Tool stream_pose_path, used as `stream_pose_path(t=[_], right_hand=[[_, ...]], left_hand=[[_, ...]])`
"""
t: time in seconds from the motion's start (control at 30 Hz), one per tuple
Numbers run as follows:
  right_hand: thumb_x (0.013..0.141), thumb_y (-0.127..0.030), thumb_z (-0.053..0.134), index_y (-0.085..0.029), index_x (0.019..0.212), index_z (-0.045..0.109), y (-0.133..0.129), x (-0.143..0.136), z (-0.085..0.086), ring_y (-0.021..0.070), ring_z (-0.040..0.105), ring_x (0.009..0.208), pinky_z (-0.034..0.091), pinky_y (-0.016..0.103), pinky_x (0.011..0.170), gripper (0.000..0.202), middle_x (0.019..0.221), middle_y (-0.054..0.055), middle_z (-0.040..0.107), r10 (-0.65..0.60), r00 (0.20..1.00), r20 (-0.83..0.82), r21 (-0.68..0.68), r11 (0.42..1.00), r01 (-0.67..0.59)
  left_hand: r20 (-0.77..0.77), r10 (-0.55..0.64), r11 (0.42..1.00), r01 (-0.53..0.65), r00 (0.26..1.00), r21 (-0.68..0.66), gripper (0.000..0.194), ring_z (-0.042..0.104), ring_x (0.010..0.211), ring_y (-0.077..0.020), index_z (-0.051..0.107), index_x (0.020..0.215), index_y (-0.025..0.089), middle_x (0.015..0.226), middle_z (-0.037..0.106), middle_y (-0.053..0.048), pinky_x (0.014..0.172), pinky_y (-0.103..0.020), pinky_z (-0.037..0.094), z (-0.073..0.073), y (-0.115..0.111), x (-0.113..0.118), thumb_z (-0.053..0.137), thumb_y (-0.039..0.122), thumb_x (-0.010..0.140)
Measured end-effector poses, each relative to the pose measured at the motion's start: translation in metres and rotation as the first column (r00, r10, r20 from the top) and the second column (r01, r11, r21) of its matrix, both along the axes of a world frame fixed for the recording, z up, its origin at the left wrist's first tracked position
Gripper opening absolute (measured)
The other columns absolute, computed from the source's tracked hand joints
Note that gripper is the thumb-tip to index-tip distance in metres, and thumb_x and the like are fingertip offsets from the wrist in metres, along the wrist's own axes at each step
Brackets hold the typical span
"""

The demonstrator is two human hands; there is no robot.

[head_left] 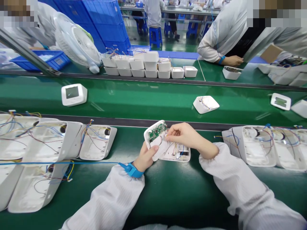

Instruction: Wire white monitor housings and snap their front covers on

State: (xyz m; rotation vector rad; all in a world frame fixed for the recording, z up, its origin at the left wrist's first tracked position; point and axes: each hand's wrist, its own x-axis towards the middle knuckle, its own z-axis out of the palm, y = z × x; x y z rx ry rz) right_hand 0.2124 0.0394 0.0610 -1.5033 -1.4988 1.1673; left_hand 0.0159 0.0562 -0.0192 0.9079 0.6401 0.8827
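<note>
My left hand (145, 157) grips a white plastic cover (156, 138) with a green circuit board (157, 130) fitted inside, tilted up toward me. The fingertips of my right hand (182, 134) pinch something small at the board's right edge; what it is cannot be made out. Under both hands a white housing half (180, 155) with thin wires lies flat on the green mat. A blue wrist strap (131, 170) with a blue cord sits on my left wrist.
Open white housings with coloured wires lie in rows at left (97, 142) and right (260, 145). On the green conveyor (144, 99) ride a finished unit (74, 94) and an open half (205, 104). Stacked white housings (144, 65) and a person (230, 35) are across.
</note>
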Motion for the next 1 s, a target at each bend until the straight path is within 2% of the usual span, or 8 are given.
stream_pose_path(t=[0.13, 0.27, 0.37, 0.5, 0.67, 0.83, 1.0], right_hand=[[0.079, -0.029, 0.07, -0.018, 0.072, 0.065, -0.005, -0.015, -0.003, 0.0095, 0.056, 0.058, 0.044, 0.021, 0.055, 0.014, 0.066, -0.002, 0.065, -0.06, 0.998, 0.016, 0.141, 0.988, 0.058], [0.081, -0.028, 0.068, -0.018, 0.073, 0.064, -0.005, -0.019, -0.011, 0.0101, 0.057, 0.06, 0.045, 0.022, 0.058, 0.014, 0.068, -0.001, 0.066, -0.082, 0.996, 0.047, 0.23, 0.971, 0.069], [0.081, -0.029, 0.068, -0.018, 0.073, 0.065, -0.005, -0.018, -0.012, 0.0104, 0.057, 0.06, 0.044, 0.022, 0.057, 0.014, 0.067, -0.001, 0.067, -0.077, 0.996, 0.051, 0.222, 0.973, 0.064], [0.08, -0.029, 0.069, -0.018, 0.073, 0.067, -0.004, -0.018, -0.012, 0.0101, 0.057, 0.059, 0.043, 0.021, 0.055, 0.013, 0.066, -0.001, 0.067, -0.076, 0.997, 0.033, 0.192, 0.979, 0.068], [0.08, -0.027, 0.069, -0.017, 0.074, 0.068, -0.004, -0.019, -0.013, 0.0099, 0.057, 0.059, 0.043, 0.022, 0.056, 0.012, 0.067, -0.001, 0.067, -0.088, 0.996, 0.026, 0.214, 0.974, 0.08], [0.082, -0.028, 0.069, -0.017, 0.074, 0.067, -0.005, -0.018, -0.014, 0.0103, 0.058, 0.06, 0.044, 0.022, 0.057, 0.013, 0.068, -0.001, 0.068, -0.09, 0.994, 0.055, 0.235, 0.969, 0.074], [0.082, -0.027, 0.068, -0.017, 0.072, 0.066, -0.005, -0.017, -0.013, 0.0096, 0.057, 0.058, 0.042, 0.021, 0.056, 0.014, 0.067, -0.001, 0.067, -0.087, 0.993, 0.076, 0.242, 0.968, 0.066]], left_hand=[[-0.048, 0.055, 0.998, -0.057, 0.997, -0.034, 0.057, 0.066, 0.107, -0.0328, 0.066, 0.113, 0.016, 0.113, 0.072, -0.01, 0.096, -0.046, 0.052, -0.008, 0.0, -0.003, 0.082, 0.042, 0.065], [-0.03, 0.04, 0.999, -0.041, 0.999, -0.02, 0.059, 0.065, 0.112, -0.034, 0.066, 0.116, 0.017, 0.116, 0.071, -0.011, 0.1, -0.047, 0.05, -0.007, -0.001, -0.001, 0.081, 0.044, 0.066], [-0.024, 0.027, 1.0, -0.027, 0.999, -0.008, 0.061, 0.062, 0.118, -0.035, 0.065, 0.118, 0.017, 0.121, 0.07, -0.011, 0.105, -0.049, 0.046, -0.002, -0.001, 0.001, 0.081, 0.045, 0.067], [-0.009, 0.02, 0.999, -0.02, 1.0, -0.028, 0.061, 0.062, 0.117, -0.0356, 0.065, 0.118, 0.017, 0.119, 0.071, -0.011, 0.104, -0.049, 0.047, 0.001, -0.002, 0.002, 0.082, 0.045, 0.066], [0.003, 0.031, 0.998, -0.031, 1.0, -0.063, 0.061, 0.066, 0.109, -0.0348, 0.066, 0.115, 0.016, 0.113, 0.073, -0.011, 0.099, -0.048, 0.051, -0.004, -0.001, 0.001, 0.082, 0.046, 0.064], [-0.009, 0.034, 0.998, -0.034, 0.999, -0.055, 0.06, 0.065, 0.109, -0.0351, 0.066, 0.116, 0.016, 0.114, 0.072, -0.012, 0.098, -0.048, 0.051, -0.009, 0.0, 0.0, 0.081, 0.046, 0.066], [-0.006, 0.022, 0.999, -0.022, 1.0, -0.046, 0.06, 0.067, 0.106, -0.0331, 0.066, 0.115, 0.015, 0.114, 0.072, -0.012, 0.095, -0.045, 0.053, -0.008, 0.001, 0.0, 0.08, 0.046, 0.066]])
